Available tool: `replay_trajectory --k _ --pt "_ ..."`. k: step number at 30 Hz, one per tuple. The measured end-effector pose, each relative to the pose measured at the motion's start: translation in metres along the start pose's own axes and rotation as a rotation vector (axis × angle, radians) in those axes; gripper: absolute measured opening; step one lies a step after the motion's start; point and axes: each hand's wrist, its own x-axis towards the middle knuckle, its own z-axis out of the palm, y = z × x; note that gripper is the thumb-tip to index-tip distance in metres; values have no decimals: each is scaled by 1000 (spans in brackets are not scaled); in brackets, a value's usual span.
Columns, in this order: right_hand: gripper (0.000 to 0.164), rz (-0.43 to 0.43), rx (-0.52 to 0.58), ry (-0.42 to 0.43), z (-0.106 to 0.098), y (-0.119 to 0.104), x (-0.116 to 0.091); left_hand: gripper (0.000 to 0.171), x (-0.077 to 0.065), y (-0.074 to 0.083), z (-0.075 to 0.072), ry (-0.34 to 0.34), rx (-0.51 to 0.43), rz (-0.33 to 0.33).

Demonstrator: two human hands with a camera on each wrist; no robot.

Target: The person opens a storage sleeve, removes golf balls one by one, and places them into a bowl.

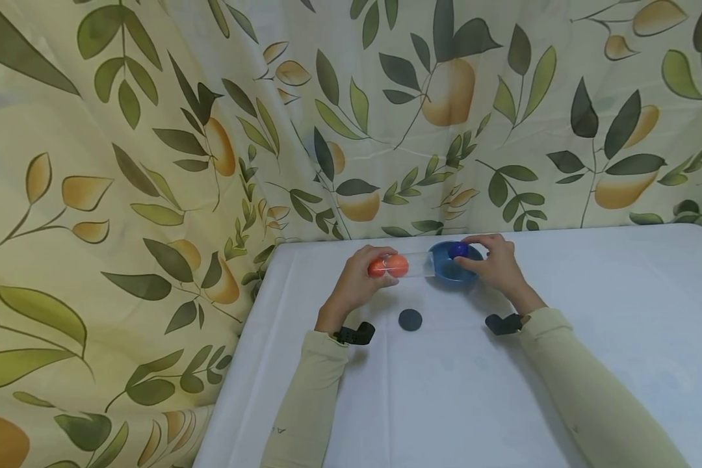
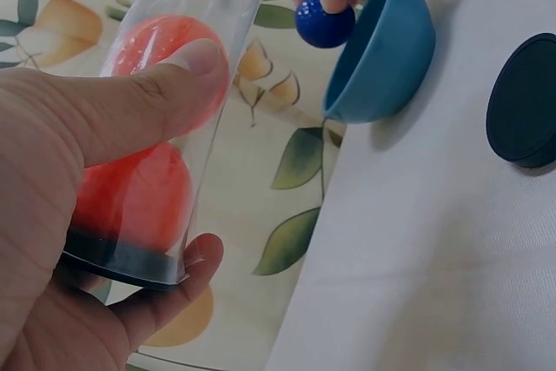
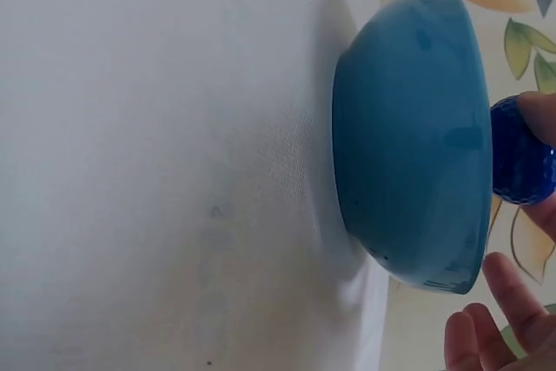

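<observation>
My left hand [image 1: 357,276] grips a clear plastic tube [image 1: 418,264] near its black-capped base. Two orange balls [image 2: 143,193] sit inside the tube at that end, and my thumb lies across its wall. The tube's other end points right, toward a blue bowl [image 1: 453,279] on the table. Over the bowl, my right hand [image 1: 497,263] pinches a dark blue dimpled ball [image 2: 325,22] between thumb and fingers. In the right wrist view the ball shows just above the bowl's rim, partly covered by fingertips.
A round black lid [image 1: 410,320] lies on the white-covered table [image 1: 433,390], nearer than the bowl. Behind the table and along its left side hangs a leaf-and-fruit patterned curtain [image 1: 269,130]. Each wrist carries a black strap with a small camera.
</observation>
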Motion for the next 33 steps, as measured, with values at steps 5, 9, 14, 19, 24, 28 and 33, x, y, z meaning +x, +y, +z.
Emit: replay_trajectory --k 5,9,14,19,24,28,33 --pt "54 20 -7 -4 2 2 4 53 0 0 0 3 -1 4" --pt "53 31 -13 -9 4 2 5 53 0 -1 1 4 -2 11" --pt "53 41 -23 -24 5 3 5 53 0 -1 1 4 -1 1" --pt "54 39 -21 -30 6 4 6 53 0 -1 2 1 0 -12" --pt "53 34 -18 -29 6 5 7 53 0 -1 2 -2 3 -24" --pt "53 32 -21 -33 6 6 7 53 0 -2 2 -3 1 -20" --pt "51 23 -13 -40 7 7 6 53 0 -3 1 -3 1 -17"
